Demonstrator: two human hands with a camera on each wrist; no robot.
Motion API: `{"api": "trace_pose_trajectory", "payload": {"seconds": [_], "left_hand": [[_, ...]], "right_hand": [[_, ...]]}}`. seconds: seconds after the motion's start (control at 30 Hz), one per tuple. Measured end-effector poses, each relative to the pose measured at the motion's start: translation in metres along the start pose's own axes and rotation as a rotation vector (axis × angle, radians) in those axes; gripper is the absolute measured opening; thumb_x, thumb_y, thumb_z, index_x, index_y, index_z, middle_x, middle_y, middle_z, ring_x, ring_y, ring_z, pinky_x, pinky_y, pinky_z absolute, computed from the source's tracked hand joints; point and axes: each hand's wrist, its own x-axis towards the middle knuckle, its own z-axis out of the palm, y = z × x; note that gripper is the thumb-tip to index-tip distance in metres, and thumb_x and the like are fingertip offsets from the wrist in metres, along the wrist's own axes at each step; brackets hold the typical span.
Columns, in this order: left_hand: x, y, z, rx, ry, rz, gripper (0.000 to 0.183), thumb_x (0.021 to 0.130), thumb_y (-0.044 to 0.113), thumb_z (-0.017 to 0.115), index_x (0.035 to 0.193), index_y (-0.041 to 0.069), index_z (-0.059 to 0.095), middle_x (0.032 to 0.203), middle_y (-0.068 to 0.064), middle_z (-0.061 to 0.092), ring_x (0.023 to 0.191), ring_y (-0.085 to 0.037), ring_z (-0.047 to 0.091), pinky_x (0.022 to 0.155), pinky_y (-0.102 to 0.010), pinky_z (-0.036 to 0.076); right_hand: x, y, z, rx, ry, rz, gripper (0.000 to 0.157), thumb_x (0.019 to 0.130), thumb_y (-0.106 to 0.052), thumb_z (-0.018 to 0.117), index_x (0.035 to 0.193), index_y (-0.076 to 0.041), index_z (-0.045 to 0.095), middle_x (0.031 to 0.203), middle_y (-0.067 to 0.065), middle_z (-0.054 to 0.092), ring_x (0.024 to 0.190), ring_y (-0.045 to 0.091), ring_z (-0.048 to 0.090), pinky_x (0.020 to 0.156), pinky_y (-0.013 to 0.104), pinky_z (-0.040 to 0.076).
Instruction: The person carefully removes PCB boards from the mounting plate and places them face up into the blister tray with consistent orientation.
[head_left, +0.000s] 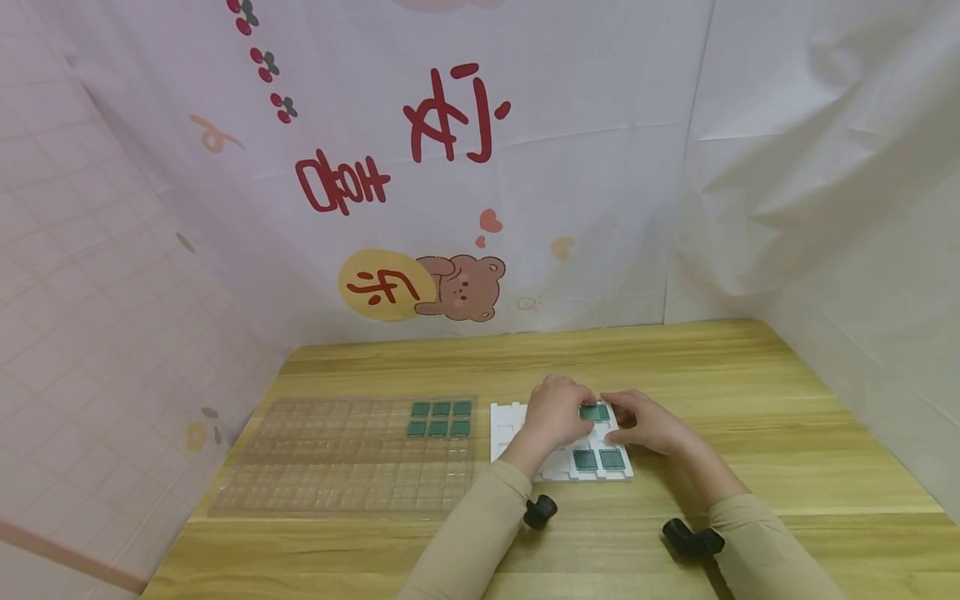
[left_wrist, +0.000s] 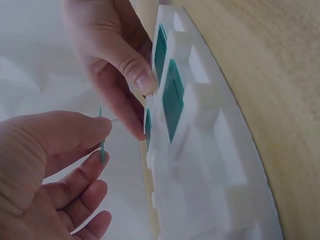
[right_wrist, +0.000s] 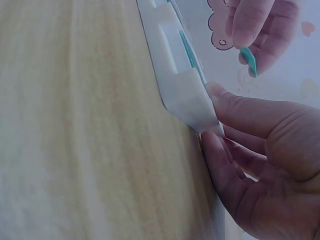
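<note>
My left hand (head_left: 557, 412) pinches a thin green square board (left_wrist: 102, 145) between thumb and forefinger, edge-on and just above the white tray (head_left: 504, 417). In the left wrist view a gap separates that board from the tray. My right hand (head_left: 651, 423) grips the tray's right far corner, thumb on the top and fingers at the side, as the right wrist view shows. Green boards (head_left: 585, 460) lie in pockets of the tray at its near right, and another green board (left_wrist: 148, 129) sits by my right fingers. My left hand hides part of the tray in the head view.
A large clear plastic tray (head_left: 337, 450) with many pockets lies to the left on the wooden table (head_left: 600, 542). Several green boards (head_left: 441, 408) sit in its far right pockets. A printed white cloth (head_left: 600, 167) hangs behind the table and along both sides.
</note>
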Motion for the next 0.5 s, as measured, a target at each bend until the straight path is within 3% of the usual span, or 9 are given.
{"api": "trace_pose_trajectory", "payload": {"seconds": [0.5], "left_hand": [[-0.016,-0.001,-0.009,0.053,0.011,0.059,0.027,0.081,0.029,0.079,0.108,0.026,0.076,0.108,0.008,0.067,0.099,-0.012,0.052,0.086,-0.028,0.042]], "right_hand": [[0.000,-0.001,-0.001,-0.003,-0.002,-0.007,0.070,0.083,-0.014,0.080,0.139,0.011,0.047,0.126,0.026,0.051,0.100,0.027,0.054,0.088,0.042,0.047]]}}
